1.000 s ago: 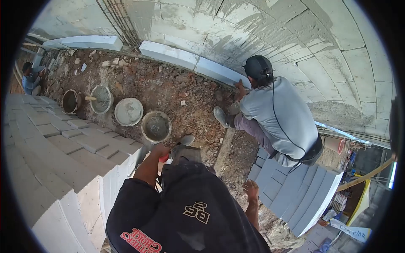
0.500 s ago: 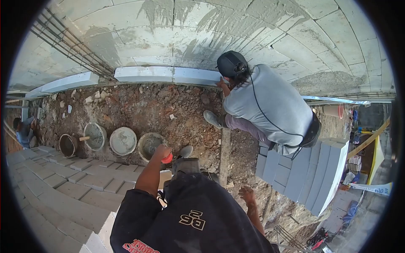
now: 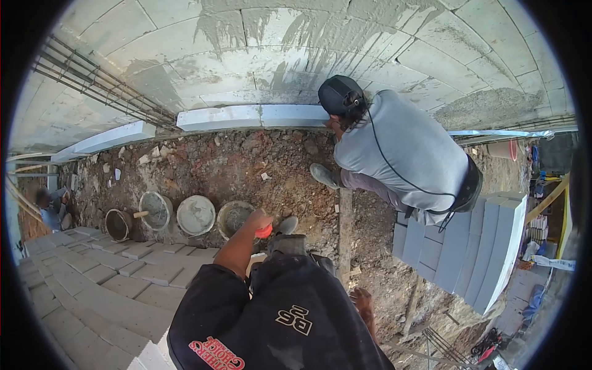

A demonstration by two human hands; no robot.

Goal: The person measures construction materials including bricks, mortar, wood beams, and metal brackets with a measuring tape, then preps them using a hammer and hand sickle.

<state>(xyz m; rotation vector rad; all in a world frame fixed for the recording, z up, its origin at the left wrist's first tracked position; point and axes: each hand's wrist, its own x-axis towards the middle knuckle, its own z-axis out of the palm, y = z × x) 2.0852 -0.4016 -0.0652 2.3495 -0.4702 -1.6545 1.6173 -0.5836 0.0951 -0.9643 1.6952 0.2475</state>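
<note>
From here, the left hand (image 3: 259,219) grips a red object (image 3: 264,232), best held firmly beside the bucket (image 3: 223,216); the right hand's (image 3: 362,302) hold I can't tell.

You have two hands (image 3: 261,219) in view, one held red object (image 3: 264,232), four buckets (image 3: 117,226) in a row, two co-workers (image 3: 404,151).

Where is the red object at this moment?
In the head view, the red object is in the person's left hand, slightly left of centre, between the rightmost round bucket and a grey shoe tip.
</note>
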